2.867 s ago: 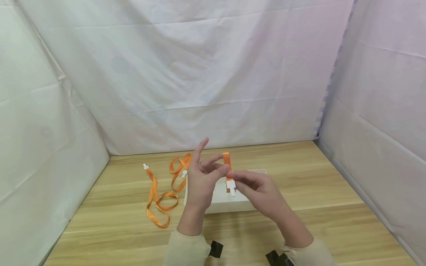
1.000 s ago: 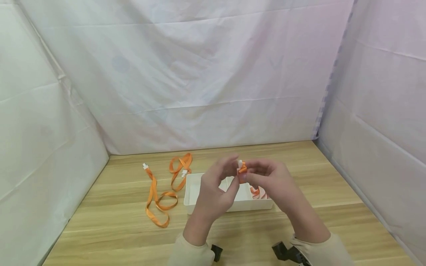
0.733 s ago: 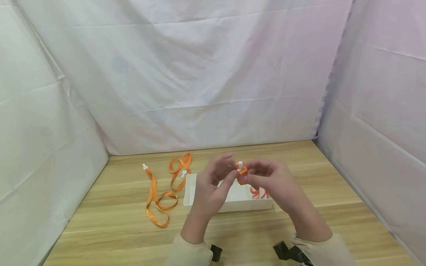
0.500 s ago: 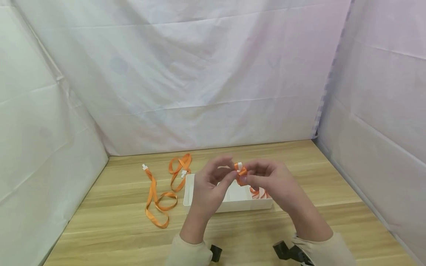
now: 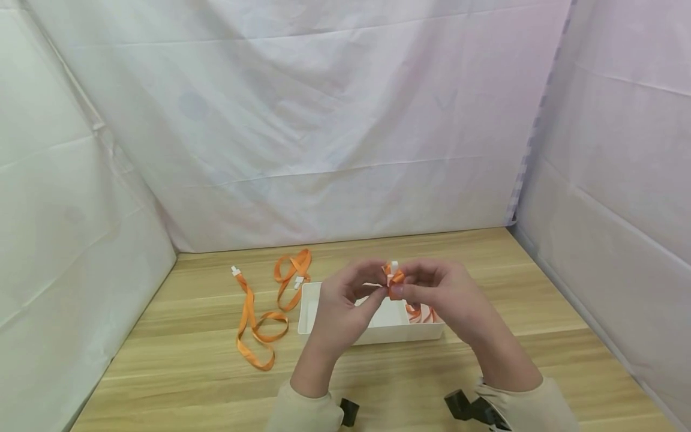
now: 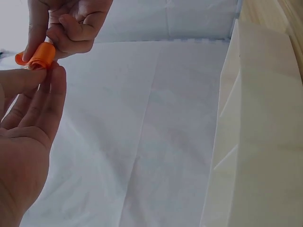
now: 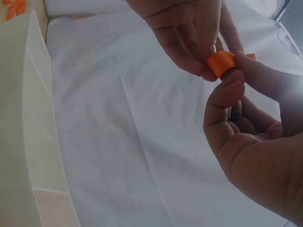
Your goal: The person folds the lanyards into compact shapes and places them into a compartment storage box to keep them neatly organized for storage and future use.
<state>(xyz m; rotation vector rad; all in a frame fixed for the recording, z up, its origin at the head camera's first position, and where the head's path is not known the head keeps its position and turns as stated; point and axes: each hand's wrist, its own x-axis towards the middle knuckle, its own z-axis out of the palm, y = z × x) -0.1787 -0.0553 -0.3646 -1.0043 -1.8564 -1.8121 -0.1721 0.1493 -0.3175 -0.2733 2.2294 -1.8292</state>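
Head view: both hands are together, clamped on one orange rolled lanyard. My left hand meets it with thumb and fingertips from nine o'clock; my right hand pinches it from three o'clock. A white clip shows at the roll's twelve o'clock; much of the coil is covered by my fingers. The roll is above the white tray, whose middle and far edge are partly hidden behind my hands. In the tray's three o'clock end I note orange-and-white coils, part-covered by my right hand; their number cannot be made out. On the desk, a loose lanyard lies at the tray's nine o'clock and a second lanyard at ten. My sleeves are cut off at six o'clock.

Left wrist view: the roll sits at ten o'clock, pinched between both hands; its layered edge shows, the clip does not read clearly. The tray's wall stands at three o'clock, its interior largely out of sight.

Right wrist view: the roll is near one o'clock, gripped by my right thumb and forefinger, left fingertips on it. The tray is at nine o'clock, cut off; an orange strap is cropped at ten.
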